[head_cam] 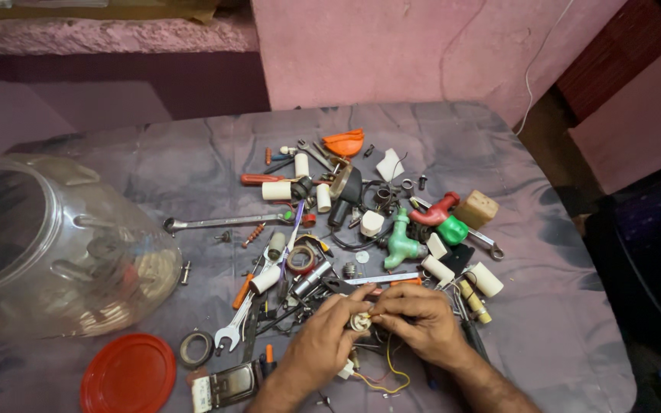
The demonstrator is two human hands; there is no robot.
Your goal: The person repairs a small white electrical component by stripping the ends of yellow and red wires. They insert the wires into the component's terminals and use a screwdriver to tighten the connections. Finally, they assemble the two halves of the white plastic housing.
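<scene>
Small white fitting sits at the desk's near edge, pinched between left hand and right hand; its yellow wires trail loose. Work looks mid-way. Spanners, taps and the tipped clear jar lie untouched beyond.

Pink walls behind a cloth-covered table, dim light

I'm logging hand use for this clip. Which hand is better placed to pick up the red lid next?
Probably the left hand: the red lid lies on its side of the table, while the right hand sits farther away. Both currently pinch a small white fitting.
</scene>
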